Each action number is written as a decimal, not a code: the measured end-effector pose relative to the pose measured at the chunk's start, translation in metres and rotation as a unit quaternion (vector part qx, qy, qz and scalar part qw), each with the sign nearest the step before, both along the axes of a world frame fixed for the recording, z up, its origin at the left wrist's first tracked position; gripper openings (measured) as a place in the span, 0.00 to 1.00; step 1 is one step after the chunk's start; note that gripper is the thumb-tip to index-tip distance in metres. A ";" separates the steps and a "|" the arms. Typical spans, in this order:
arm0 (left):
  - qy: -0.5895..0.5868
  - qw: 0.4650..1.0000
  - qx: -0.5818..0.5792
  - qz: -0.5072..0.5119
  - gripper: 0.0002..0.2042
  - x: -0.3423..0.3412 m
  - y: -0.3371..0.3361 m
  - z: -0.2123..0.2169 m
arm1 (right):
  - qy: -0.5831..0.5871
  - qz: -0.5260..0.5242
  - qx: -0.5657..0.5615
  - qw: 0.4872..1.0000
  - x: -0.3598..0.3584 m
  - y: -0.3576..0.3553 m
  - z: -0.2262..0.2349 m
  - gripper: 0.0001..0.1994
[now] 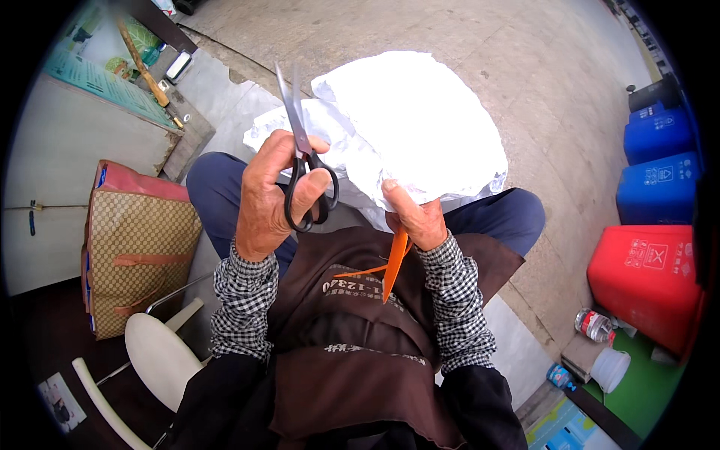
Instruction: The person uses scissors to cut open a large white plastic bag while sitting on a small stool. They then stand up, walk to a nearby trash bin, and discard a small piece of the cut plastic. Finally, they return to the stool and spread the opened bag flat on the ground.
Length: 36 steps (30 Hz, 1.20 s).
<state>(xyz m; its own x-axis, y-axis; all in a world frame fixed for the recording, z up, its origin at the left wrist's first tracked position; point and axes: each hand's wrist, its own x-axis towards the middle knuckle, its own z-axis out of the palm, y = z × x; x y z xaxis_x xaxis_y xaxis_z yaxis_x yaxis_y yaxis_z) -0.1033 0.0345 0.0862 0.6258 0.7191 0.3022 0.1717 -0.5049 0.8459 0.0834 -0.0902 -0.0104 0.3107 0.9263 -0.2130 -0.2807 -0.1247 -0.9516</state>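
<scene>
My left hand (268,196) grips a pair of black-handled scissors (304,161), fingers through the loops, blades nearly closed and pointing up and away. My right hand (414,216) pinches the edge of a large crumpled white plastic bag (409,124) that lies over my knees. An orange strap (391,264) hangs down from under the right hand onto my brown apron (352,330). Both forearms wear checked sleeves.
A checked brown bag (139,247) stands at my left beside a white chair (161,356). Red (645,281) and blue (660,187) bins line the right side, with a plastic bottle (594,324) and a white tub (611,367) near them. Concrete ground lies ahead.
</scene>
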 end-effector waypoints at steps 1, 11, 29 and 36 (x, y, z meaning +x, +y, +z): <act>0.020 0.999 0.031 -0.025 0.17 0.002 0.000 -0.007 | 0.025 -0.005 -0.014 1.000 0.003 -0.002 0.003 0.16; -0.029 0.996 -0.013 -0.078 0.21 0.055 -0.005 -0.064 | 0.058 -0.045 0.039 0.997 0.008 -0.014 0.023 0.14; -0.040 0.985 0.161 0.045 0.18 0.028 -0.033 -0.054 | 0.098 -0.187 0.100 0.972 0.004 -0.002 0.036 0.13; 0.021 0.993 0.118 0.016 0.17 0.032 -0.021 -0.043 | 0.178 -0.145 0.083 0.970 0.013 -0.004 0.047 0.16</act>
<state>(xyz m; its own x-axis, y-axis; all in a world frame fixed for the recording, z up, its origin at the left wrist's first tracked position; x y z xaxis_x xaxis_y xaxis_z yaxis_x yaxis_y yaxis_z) -0.0715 0.0140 0.0433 0.6197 0.6506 0.4390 0.2237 -0.6825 0.6958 0.0966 -0.0938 0.0366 0.4973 0.8420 -0.2091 -0.5949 0.1555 -0.7886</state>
